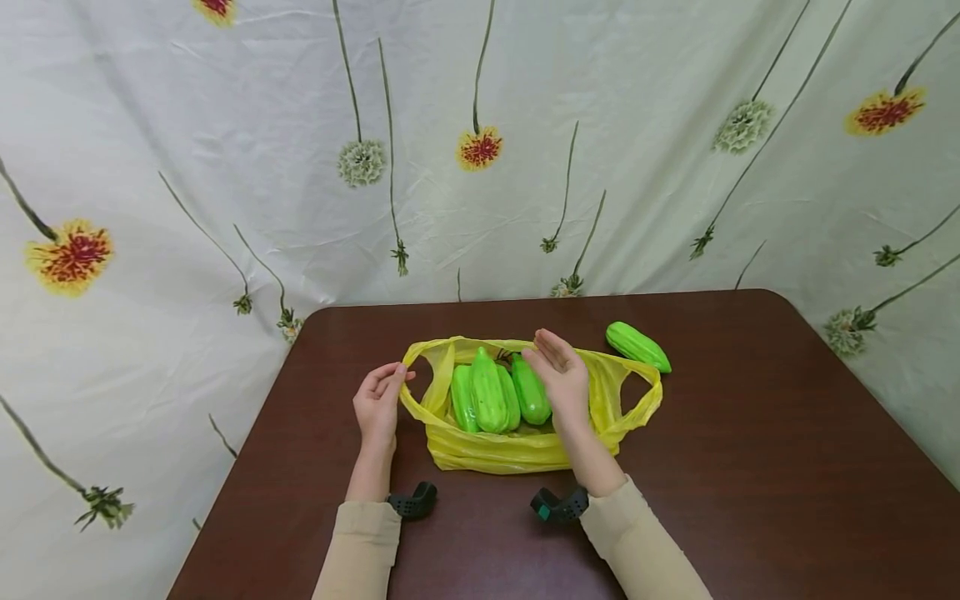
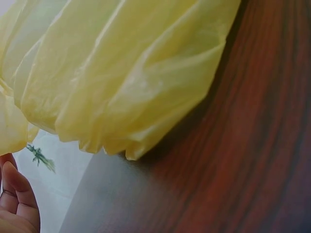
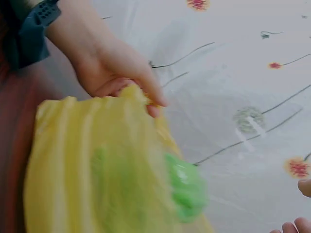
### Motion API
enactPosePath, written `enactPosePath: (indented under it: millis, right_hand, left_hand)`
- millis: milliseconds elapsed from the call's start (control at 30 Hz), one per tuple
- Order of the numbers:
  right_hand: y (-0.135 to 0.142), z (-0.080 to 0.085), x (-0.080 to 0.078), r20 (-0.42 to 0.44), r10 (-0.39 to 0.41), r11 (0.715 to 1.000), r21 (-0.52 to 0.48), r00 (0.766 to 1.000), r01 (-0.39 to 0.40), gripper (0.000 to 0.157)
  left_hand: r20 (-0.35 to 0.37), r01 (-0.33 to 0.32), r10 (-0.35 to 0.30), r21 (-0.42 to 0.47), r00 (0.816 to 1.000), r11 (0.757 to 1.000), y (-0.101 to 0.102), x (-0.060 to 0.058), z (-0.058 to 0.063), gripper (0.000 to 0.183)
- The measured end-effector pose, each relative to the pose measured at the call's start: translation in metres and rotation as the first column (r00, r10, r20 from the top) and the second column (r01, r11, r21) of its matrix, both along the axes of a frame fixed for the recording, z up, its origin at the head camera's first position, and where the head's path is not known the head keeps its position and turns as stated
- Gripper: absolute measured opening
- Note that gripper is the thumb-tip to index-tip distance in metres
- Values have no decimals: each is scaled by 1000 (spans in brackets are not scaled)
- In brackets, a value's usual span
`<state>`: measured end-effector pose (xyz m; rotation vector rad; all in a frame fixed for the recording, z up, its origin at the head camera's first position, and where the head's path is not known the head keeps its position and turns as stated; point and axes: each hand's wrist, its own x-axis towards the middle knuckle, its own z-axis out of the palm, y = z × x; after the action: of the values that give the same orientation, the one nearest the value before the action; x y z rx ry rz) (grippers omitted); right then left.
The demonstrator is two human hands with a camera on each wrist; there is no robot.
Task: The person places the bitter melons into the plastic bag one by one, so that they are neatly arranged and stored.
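A yellow plastic bag (image 1: 495,454) lies on the table with its mouth spread and its handle loops to left and right. Several bright green, ridged, zucchini-like vegetables (image 1: 489,392) are inside. At the left handle, my left hand (image 1: 378,404) pinches the plastic between thumb and fingers; the right wrist view also shows this left hand (image 3: 114,68) gripping the bag's edge. Over the right part of the opening is my right hand (image 1: 562,379), fingers straight, holding nothing. It partly hides the vegetables beneath. Only its fingertips (image 3: 302,227) show at the right wrist view's edge.
Another green vegetable (image 1: 639,347) lies on the dark brown table (image 1: 750,467), behind the bag's right handle. A white cloth with printed flowers (image 1: 637,125) hangs behind the table. Each wrist wears a black camera band (image 1: 412,502).
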<state>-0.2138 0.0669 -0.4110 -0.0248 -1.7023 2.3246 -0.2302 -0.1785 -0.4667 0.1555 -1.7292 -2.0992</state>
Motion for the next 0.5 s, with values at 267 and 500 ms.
enactPosePath:
  millis: [267, 500]
  right_hand:
    - [31, 22, 5, -58, -1, 999, -41, 998, -1, 46]
    - [67, 33, 10, -90, -16, 999, 42, 996, 20, 48]
  left_hand:
    - [-20, -22, 23, 16, 1000, 1000, -3, -8, -11, 31]
    - [7, -13, 13, 21, 1000, 1000, -3, -7, -11, 30]
